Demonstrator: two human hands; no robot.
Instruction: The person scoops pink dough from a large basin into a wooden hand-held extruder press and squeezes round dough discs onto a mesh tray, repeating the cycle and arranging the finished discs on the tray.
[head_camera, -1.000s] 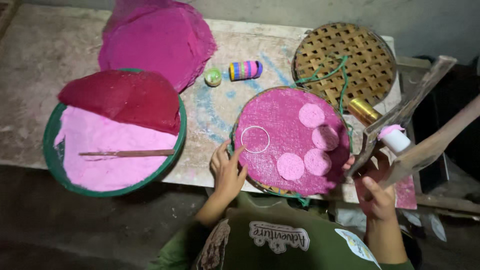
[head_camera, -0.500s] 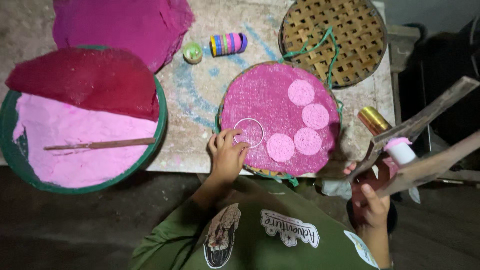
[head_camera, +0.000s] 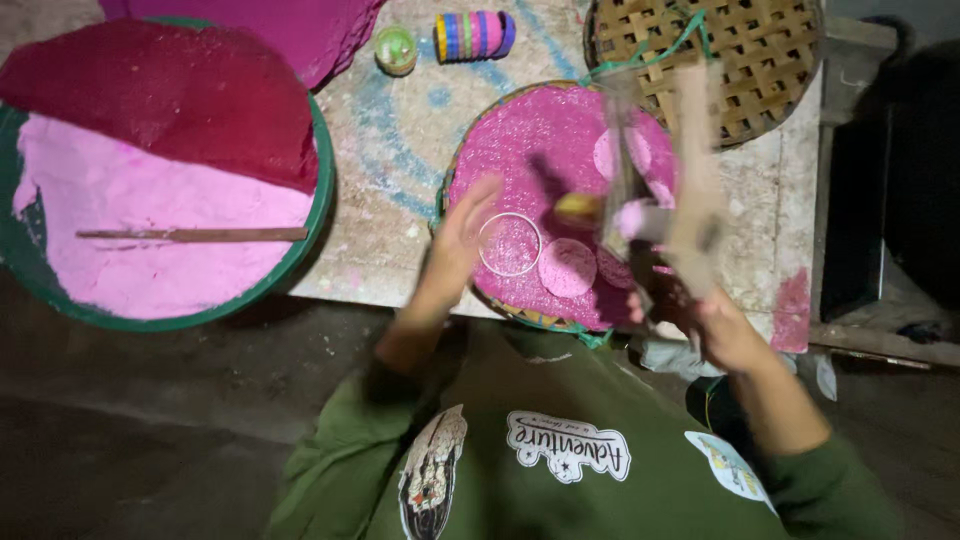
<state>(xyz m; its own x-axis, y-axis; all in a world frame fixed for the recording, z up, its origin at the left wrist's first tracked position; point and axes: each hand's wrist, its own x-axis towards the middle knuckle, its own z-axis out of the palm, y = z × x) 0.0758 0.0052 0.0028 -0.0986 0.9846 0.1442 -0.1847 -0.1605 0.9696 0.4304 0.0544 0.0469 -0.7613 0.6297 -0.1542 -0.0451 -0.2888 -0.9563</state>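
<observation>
My left hand (head_camera: 458, 238) rests on a round woven tray (head_camera: 462, 292) covered in pink powder and holds a thin metal ring (head_camera: 510, 245) by its left edge. Pale pink pressed discs lie beside the ring, one right next to it (head_camera: 567, 267) and more (head_camera: 608, 152) further back. My right hand (head_camera: 716, 328) grips a hinged wooden tool (head_camera: 690, 170), blurred, held over the tray's right half. A small pink-and-white piece (head_camera: 640, 218) and a gold one (head_camera: 578, 208) show on the tool.
A green basin (head_camera: 318, 215) of pale pink powder sits at the left, with a stick (head_camera: 190, 235) and a dark red sheet (head_camera: 170, 95) on it. Behind are a small green cup (head_camera: 396, 48), stacked coloured bangles (head_camera: 475, 34) and an open-weave bamboo tray (head_camera: 765, 55). The table's front edge is near my body.
My right hand has swung the wooden tool from the right side leftward, over the pink tray. My left hand stays at the ring. The view has moved closer.
</observation>
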